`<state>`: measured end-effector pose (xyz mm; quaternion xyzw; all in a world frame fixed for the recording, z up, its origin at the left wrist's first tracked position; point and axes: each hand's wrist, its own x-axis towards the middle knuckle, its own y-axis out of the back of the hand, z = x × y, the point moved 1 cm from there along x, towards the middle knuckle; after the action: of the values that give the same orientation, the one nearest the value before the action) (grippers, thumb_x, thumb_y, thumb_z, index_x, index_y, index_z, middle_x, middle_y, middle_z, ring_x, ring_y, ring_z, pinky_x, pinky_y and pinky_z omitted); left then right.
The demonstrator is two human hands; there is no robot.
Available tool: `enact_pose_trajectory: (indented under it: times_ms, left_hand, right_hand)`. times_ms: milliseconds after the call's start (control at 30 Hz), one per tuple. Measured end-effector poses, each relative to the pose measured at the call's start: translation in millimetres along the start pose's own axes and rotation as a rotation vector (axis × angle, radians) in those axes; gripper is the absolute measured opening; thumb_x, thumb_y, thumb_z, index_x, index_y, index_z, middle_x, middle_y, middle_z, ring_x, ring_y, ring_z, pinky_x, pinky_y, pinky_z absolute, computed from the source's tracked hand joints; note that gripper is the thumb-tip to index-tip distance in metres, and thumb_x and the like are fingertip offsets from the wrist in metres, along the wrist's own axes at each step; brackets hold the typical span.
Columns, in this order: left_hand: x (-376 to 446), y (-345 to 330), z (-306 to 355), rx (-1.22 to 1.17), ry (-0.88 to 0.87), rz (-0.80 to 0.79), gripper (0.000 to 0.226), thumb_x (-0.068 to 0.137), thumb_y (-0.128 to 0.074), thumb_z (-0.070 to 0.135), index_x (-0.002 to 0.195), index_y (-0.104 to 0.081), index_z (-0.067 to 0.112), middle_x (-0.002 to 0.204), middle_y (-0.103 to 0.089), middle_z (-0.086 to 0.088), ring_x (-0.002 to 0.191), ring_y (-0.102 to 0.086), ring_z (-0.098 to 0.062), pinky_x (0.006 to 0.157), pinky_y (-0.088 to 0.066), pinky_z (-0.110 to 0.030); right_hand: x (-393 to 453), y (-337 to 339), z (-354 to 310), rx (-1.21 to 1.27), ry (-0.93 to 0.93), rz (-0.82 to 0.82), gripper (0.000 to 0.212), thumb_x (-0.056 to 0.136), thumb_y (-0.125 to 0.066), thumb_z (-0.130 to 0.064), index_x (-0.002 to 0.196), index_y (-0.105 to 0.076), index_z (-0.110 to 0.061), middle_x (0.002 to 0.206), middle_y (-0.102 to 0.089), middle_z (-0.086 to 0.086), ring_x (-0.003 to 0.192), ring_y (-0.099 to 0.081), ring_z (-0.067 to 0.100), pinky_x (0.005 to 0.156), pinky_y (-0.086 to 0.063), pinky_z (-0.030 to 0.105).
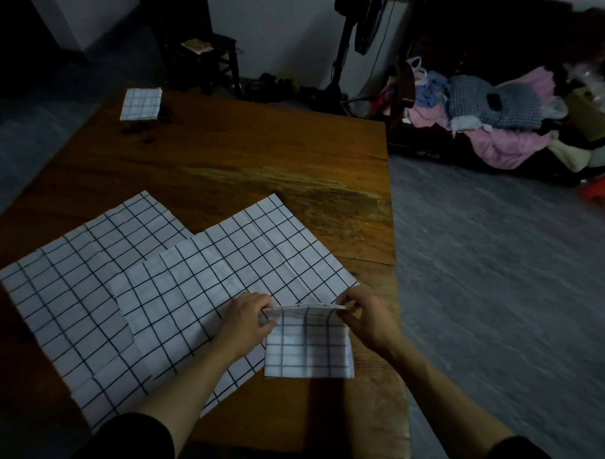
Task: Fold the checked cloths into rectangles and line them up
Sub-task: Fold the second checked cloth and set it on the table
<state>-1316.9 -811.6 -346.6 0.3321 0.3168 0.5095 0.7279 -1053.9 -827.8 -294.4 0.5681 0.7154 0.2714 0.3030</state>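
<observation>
bare wooden table [262, 152] mid and far, spread cloths [148, 292] covering near left

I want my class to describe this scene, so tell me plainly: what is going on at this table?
A person is folding checked cloths at a wooden table. Both hands hold one small folded cloth by its top edge, the left hand at one corner and the right hand at the other, near the table's right side. Two unfolded cloths lie overlapping to the left, one partly under the other. One finished folded cloth sits at the far left corner.
</observation>
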Motion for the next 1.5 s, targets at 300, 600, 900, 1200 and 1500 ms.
enact_pose_trajectory:
  times_ms: [300,600,900,1200,1500]
  left_hand:
    - [9,-23,-12,0.113,-0.089,0.099,0.031,0.071,-0.080,0.044,0.079,-0.053,0.029,0.080,-0.050,0.014,0.078,-0.041,-0.010,0.066,-0.034,-0.025]
    - [12,-23,-24,0.146,-0.068,0.067,0.045,0.060,-0.085,0.020,0.096,-0.058,0.023,0.103,-0.056,0.006,0.093,-0.047,-0.015,0.071,-0.046,-0.031]
    - [18,6,-24,0.177,-0.099,0.066,0.041,0.062,-0.080,0.000,0.093,-0.065,0.022,0.105,-0.061,0.005,0.100,-0.053,-0.020,0.078,-0.049,-0.038]
    - [6,-8,-22,0.026,-0.044,0.100,0.020,0.086,-0.056,0.002,0.092,-0.063,0.020,0.100,-0.057,0.008,0.098,-0.049,-0.015,0.083,-0.047,-0.037]
    - [-13,-32,9,0.325,-0.303,0.011,0.044,0.081,-0.071,0.027,0.123,-0.064,0.016,0.130,-0.062,0.000,0.120,-0.057,-0.018,0.099,-0.048,-0.037]
  right_hand:
    - [-17,-12,9,0.032,0.019,-0.028,0.013,0.089,-0.066,-0.014,0.094,-0.064,-0.025,0.097,-0.064,-0.014,0.091,-0.060,-0.002,0.078,-0.050,0.014]
    - [-10,-14,5,0.004,-0.048,-0.010,0.020,0.087,-0.065,-0.012,0.091,-0.061,-0.031,0.098,-0.063,-0.013,0.092,-0.057,-0.001,0.084,-0.051,0.020]
    - [-19,-16,8,-0.139,0.001,-0.124,0.014,0.086,-0.068,-0.025,0.100,-0.064,-0.026,0.106,-0.062,-0.010,0.094,-0.053,0.003,0.073,-0.037,0.011]
    - [-29,-39,13,-0.186,0.053,-0.051,0.026,0.091,-0.056,-0.042,0.111,-0.061,-0.026,0.112,-0.056,-0.011,0.098,-0.052,0.006,0.079,-0.037,0.018]
    - [-19,-70,3,-0.287,0.049,-0.150,0.063,0.089,-0.058,-0.025,0.148,-0.034,-0.020,0.153,-0.035,-0.002,0.137,-0.035,0.017,0.114,-0.034,0.036]
